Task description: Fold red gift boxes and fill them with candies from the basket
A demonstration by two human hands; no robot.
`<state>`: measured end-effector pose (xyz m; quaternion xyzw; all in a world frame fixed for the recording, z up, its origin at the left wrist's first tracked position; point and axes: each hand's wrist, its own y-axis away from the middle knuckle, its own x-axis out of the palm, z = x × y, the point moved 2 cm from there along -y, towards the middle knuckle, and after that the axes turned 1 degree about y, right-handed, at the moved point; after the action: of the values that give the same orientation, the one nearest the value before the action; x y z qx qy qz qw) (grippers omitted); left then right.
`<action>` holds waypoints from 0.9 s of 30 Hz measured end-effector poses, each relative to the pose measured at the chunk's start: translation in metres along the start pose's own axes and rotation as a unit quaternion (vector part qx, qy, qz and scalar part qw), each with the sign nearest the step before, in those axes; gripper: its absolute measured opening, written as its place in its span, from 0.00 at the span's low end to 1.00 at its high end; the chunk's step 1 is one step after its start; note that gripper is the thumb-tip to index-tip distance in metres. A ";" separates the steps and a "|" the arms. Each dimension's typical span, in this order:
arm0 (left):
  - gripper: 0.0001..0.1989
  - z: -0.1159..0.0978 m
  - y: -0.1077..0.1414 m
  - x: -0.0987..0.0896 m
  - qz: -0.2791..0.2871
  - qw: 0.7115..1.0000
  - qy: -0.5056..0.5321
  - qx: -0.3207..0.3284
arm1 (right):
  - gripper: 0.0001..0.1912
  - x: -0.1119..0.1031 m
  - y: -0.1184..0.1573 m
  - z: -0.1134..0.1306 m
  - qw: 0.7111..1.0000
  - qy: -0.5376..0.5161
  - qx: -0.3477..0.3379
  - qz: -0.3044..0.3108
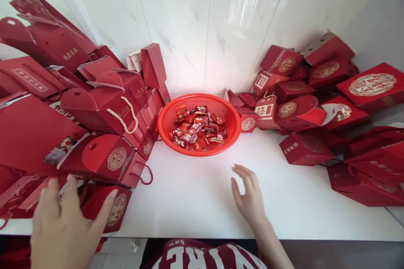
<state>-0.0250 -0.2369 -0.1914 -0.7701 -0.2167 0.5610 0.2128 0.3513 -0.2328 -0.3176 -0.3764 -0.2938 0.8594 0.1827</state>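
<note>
Friend: Where are your hands?

Me: I'm watching from far off through the head camera. My left hand (63, 227) is spread wide over the front of the left pile, by the red box (122, 214) at the table's near edge. It isn't gripping anything that I can see. I can't tell if the fingertips touch that box.

Friend: And the other one?

Me: My right hand (249, 193) is over the white table (189, 197), fingers softly bent. It has nothing in it.

Friend: What's near them?

Me: The red basket (199, 152) sits in the middle, by the wall, with little wrapped sweets (195, 130) inside. More red boxes (287, 109) are piled on the right.

Friend: How would you take hold of that box well?

Me: I'd put my thumb on one side and my fingers on the other, and hold softly. I think it's thin card, so a hard squeeze could dent it. I'd lift slowly, since the pile leans close. I'd mind the red cord loop (152, 174) just behind it too. A finger could snag there. My right hand could help hold it level.
</note>
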 end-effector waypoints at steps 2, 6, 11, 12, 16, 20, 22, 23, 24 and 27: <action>0.35 -0.016 -0.010 -0.003 -0.073 0.997 -0.029 0.021 | 0.18 -0.022 -0.002 -0.029 0.996 0.050 0.047 -0.060; 0.25 -0.058 -0.027 0.024 -0.067 0.977 0.074 0.190 | 0.17 -0.063 -0.001 -0.069 0.977 0.135 0.098 -0.136; 0.17 -0.128 -0.032 0.102 0.243 0.873 0.186 0.380 | 0.17 -0.094 -0.003 -0.090 0.957 0.208 0.113 -0.169; 0.17 -0.140 -0.028 0.120 0.304 0.840 0.203 0.402 | 0.17 -0.098 -0.006 -0.092 0.954 0.219 0.111 -0.173; 0.17 -0.164 -0.009 0.187 0.402 0.792 0.221 0.403 | 0.18 -0.118 -0.021 -0.103 0.941 0.258 0.103 -0.191; 0.26 -0.159 0.008 0.219 0.427 0.783 0.210 0.401 | 0.21 -0.164 -0.023 -0.138 0.893 0.336 0.107 -0.281; 0.28 -0.153 0.010 0.221 0.441 0.776 0.212 0.399 | 0.26 -0.193 -0.017 -0.167 0.836 0.381 0.150 -0.366; 0.29 -0.150 0.010 0.220 0.444 0.773 0.216 0.398 | 0.33 -0.206 -0.014 -0.184 0.817 0.383 0.182 -0.391; 0.29 -0.149 0.009 0.220 0.445 0.772 0.220 0.397 | 0.41 -0.216 -0.013 -0.199 0.810 0.375 0.217 -0.395; 0.29 -0.146 0.008 0.219 0.443 0.772 0.227 0.396 | 0.66 -0.228 -0.023 -0.230 0.837 0.349 0.271 -0.322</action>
<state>0.1760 -0.1305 -0.3238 -0.7336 0.4439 0.4381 0.2698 0.6757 -0.2529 -0.3050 -0.4707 -0.0710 0.6090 0.6345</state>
